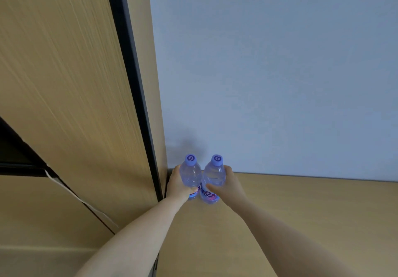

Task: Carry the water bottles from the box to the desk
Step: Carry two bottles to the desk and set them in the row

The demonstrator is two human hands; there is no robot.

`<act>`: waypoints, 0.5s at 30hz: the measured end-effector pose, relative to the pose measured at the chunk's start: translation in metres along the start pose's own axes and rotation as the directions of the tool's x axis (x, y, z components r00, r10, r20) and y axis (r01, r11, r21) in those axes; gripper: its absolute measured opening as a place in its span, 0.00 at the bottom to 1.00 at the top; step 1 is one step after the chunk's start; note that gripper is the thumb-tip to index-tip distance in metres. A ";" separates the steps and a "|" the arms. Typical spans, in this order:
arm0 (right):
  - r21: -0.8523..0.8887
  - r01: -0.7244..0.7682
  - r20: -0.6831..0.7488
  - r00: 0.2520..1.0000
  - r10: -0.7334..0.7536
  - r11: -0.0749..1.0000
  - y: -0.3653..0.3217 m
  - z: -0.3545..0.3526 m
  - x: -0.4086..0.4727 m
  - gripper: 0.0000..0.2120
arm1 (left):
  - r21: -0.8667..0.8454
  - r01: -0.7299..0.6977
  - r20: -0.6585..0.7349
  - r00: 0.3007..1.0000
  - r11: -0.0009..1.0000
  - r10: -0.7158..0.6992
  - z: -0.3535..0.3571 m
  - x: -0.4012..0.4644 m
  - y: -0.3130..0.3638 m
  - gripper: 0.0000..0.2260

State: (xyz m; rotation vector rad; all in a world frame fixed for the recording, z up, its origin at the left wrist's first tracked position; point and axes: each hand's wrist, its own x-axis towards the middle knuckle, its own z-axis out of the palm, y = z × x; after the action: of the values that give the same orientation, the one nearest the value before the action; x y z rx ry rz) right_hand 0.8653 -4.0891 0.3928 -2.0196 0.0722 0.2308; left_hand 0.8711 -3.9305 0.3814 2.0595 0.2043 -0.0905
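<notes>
Water bottles, two, purple-capped: left bottle (191,176) gripped by left hand (178,183), right bottle (214,176) by right hand (229,183), lower centre, at desk (301,212) far corner; placing step, release seemingly next.

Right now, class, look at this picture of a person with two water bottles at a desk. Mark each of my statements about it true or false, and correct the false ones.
1. Each hand holds one bottle. True: the left hand grips the left bottle and the right hand grips the right bottle.
2. The bottles lie on their sides. False: both are upright, caps on top.
3. The caps are red. False: the left cap and right cap are purple-blue.
4. The bottles are side by side in the corner where the desk meets the wall. True.
5. One bottle has no cap. False: both are capped.
</notes>
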 end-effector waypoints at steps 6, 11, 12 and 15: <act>-0.029 -0.060 0.020 0.998 0.060 0.998 -0.001 0.000 0.023 0.11 | 0.015 0.012 0.000 1.000 1.000 -0.012 -0.007 0.021 0.001 0.15; -0.004 -0.065 0.002 0.998 0.065 0.998 -0.001 0.002 0.036 0.27 | -0.030 0.011 0.010 1.000 0.999 -0.010 -0.008 0.030 0.003 0.13; -0.008 -0.072 -0.023 0.997 0.071 0.997 -0.002 0.006 0.037 0.28 | -0.037 0.014 0.017 1.000 0.999 -0.014 -0.008 0.032 0.002 0.12; -0.015 -0.098 -0.074 0.993 0.097 0.995 -0.003 0.012 0.040 0.32 | -0.048 0.041 0.017 0.999 0.998 -0.040 -0.009 0.035 0.001 0.09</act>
State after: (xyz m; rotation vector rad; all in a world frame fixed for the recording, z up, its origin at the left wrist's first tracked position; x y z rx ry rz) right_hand 0.9030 -4.0751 0.3827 -2.0449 0.2161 0.2196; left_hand 0.9058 -3.9193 0.3808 2.0063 0.2364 -0.1261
